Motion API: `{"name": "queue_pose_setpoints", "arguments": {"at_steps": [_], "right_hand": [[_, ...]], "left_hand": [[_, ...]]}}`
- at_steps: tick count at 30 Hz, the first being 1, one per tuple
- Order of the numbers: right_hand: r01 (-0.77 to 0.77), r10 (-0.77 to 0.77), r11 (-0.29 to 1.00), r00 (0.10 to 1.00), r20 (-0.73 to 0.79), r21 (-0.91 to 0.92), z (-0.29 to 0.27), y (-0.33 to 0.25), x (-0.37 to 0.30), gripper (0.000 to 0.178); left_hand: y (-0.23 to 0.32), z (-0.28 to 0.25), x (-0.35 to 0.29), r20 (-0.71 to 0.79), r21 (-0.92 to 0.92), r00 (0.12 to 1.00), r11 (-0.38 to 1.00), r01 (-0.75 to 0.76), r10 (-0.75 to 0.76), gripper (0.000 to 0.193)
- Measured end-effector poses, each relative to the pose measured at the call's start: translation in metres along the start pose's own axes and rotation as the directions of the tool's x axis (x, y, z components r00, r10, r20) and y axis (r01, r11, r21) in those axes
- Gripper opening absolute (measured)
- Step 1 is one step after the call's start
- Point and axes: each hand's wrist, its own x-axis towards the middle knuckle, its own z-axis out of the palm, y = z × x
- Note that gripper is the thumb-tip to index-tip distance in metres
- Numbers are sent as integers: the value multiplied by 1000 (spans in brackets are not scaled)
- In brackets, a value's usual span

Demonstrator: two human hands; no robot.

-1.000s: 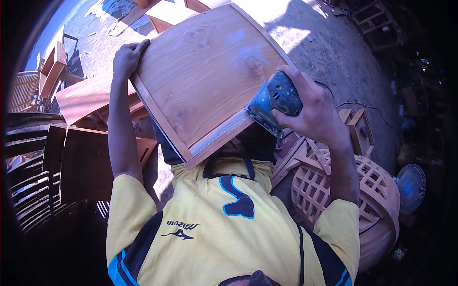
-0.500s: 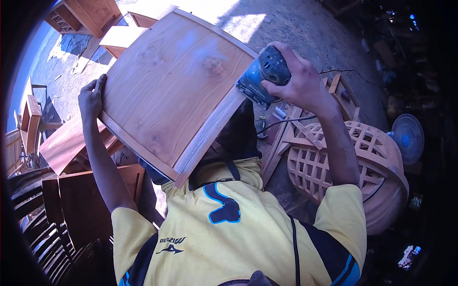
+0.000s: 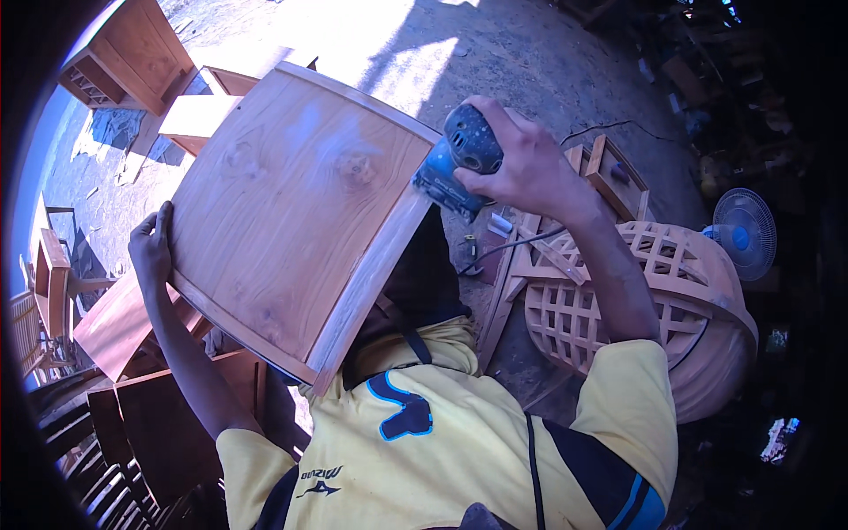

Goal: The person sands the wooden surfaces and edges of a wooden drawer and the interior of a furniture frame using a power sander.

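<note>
A framed wooden panel (image 3: 283, 203) lies tilted in front of me, its pale grain showing whitish dusty patches. My left hand (image 3: 152, 246) grips its left edge, with the thumb and fingers around the border. In my right hand (image 3: 530, 159) is a blue and black power sander (image 3: 449, 172), held from above by its rounded body. The sander's base rests on the light-coloured border strip (image 3: 371, 278) along the panel's right side, close to the far right corner. What supports the panel from below is mostly hidden.
A lattice-patterned wooden piece (image 3: 609, 327) stands at right, with a fan (image 3: 744, 234) behind it. The sander's black cord (image 3: 512, 250) trails beneath my right forearm. Wooden cabinets (image 3: 146, 53) stand at far left; a reddish board (image 3: 124, 322) lies beyond my left forearm.
The whole view has shifted and turned slightly, so the panel and both hands appear further left and lower. The sander stays near the same corner; both grips are unchanged.
</note>
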Motion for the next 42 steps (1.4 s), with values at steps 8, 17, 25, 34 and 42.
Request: {"name": "queue_pose_setpoints", "arguments": {"at_steps": [8, 17, 25, 34, 42], "right_hand": [[260, -285, 950, 948, 141, 172, 0, -21, 21, 80], [505, -635, 767, 684, 359, 396, 46, -185, -16, 89], [572, -693, 720, 616, 375, 393, 50, -196, -27, 95], [551, -629, 776, 711, 315, 307, 71, -230, -59, 81], [139, -154, 984, 979, 135, 112, 20, -119, -53, 82]], "left_hand": [[18, 3, 4, 26, 73, 998, 996, 51, -53, 58], [47, 10, -12, -123, 108, 989, 992, -69, 82, 42], [40, 6, -20, -139, 22, 988, 998, -66, 68, 46], [15, 18, 4, -39, 112, 988, 983, -147, 152, 56], [5, -1, 5, -61, 123, 994, 989, -77, 85, 54]]}}
